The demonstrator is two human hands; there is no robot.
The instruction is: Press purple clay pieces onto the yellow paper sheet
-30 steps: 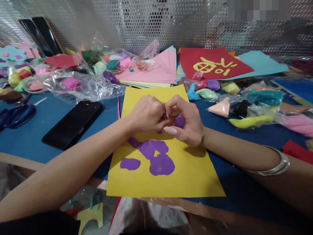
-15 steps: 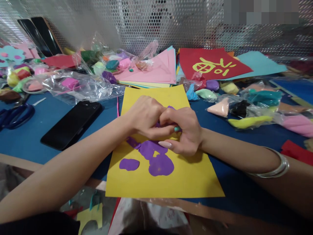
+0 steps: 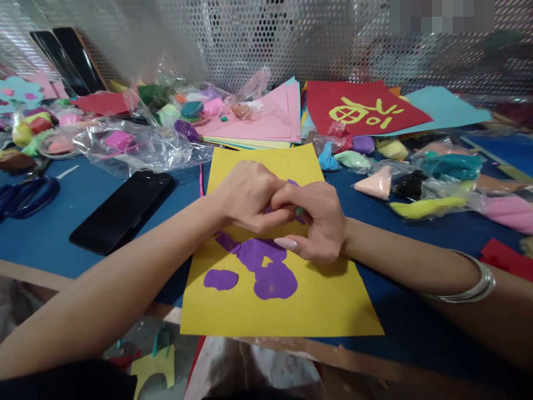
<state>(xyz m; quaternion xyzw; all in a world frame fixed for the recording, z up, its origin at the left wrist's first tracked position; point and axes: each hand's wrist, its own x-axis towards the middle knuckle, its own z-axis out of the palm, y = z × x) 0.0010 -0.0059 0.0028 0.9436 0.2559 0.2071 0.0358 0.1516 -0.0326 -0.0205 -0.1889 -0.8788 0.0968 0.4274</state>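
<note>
A yellow paper sheet lies on the blue table in front of me, with several flat purple clay patches pressed onto its middle. My left hand and my right hand meet above the sheet, fingers curled together around a small lump of purple clay that shows only as slivers between the fingers. Both hands pinch it just above the patches. A silver bangle sits on my right wrist.
A black phone lies left of the sheet, blue scissors farther left. Bags of coloured clay crowd the right and back left. Pink paper stack and red paper lie behind, before a perforated metal wall.
My right hand has rolled over and closed toward the left hand, hiding most of the purple lump. Both hands sank slightly nearer the sheet.
</note>
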